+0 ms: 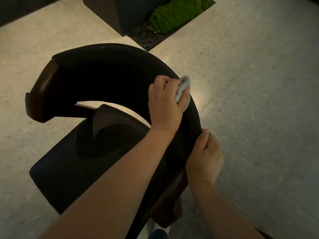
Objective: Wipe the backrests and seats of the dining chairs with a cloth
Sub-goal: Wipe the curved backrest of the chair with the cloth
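Risk: backrest may shift if the wipe pushes sideways and the bracing grip slackens; bunched cloth could slip off the rim.
Right hand: 5 o'clock, pinching the backrest edge, thumb on top.
Left hand: centre, forearm crossing over the seat, fingers curled round the cloth, pressing it onto the backrest's outer rim.

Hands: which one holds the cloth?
The left hand, higher up the curved backrest, holds the grey cloth against it. The right hand only grips the backrest's edge and has no cloth.
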`<state>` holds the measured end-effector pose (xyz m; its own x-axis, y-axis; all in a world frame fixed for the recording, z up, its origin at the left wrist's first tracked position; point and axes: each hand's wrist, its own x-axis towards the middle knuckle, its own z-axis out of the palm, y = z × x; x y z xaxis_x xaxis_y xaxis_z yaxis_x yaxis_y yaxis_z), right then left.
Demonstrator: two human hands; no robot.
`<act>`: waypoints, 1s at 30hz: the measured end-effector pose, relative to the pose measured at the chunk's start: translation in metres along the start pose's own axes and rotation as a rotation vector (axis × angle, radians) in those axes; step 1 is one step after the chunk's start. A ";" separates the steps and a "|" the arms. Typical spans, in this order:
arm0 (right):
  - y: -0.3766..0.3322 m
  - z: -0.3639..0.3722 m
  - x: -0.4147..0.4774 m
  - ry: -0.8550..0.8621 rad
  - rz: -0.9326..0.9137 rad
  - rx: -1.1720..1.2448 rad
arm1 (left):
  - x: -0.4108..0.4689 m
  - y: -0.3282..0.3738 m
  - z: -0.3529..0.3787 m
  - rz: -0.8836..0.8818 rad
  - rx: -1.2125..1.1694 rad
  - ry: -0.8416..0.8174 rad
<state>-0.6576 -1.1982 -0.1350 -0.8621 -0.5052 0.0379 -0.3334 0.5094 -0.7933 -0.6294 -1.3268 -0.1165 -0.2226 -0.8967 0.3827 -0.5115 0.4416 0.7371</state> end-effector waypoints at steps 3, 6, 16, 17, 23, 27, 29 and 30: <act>0.000 0.000 0.000 0.007 0.004 -0.008 | -0.005 -0.013 -0.002 -0.163 -0.084 0.027; -0.001 0.000 0.001 0.020 0.012 -0.016 | -0.027 -0.039 -0.007 -0.405 -0.053 -0.002; -0.002 -0.001 0.001 0.017 0.004 -0.016 | -0.017 0.002 -0.001 -0.097 -0.107 0.024; -0.001 -0.001 0.001 0.015 0.006 -0.012 | -0.015 0.003 0.001 -0.063 -0.045 0.009; -0.001 0.000 0.000 0.022 -0.006 -0.007 | -0.016 -0.013 0.003 -0.017 -0.015 -0.002; -0.001 0.000 0.001 0.029 -0.010 -0.005 | -0.022 -0.022 0.006 -0.255 -0.149 0.050; -0.002 0.000 0.001 0.027 -0.010 -0.005 | -0.027 -0.029 0.005 -0.336 -0.155 0.046; -0.002 0.000 0.001 0.025 -0.009 -0.002 | -0.028 -0.032 0.004 -0.360 -0.149 0.039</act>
<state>-0.6580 -1.1997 -0.1339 -0.8685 -0.4920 0.0601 -0.3419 0.5068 -0.7914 -0.6100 -1.3160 -0.1533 -0.0178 -0.9944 0.1038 -0.4243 0.1015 0.8998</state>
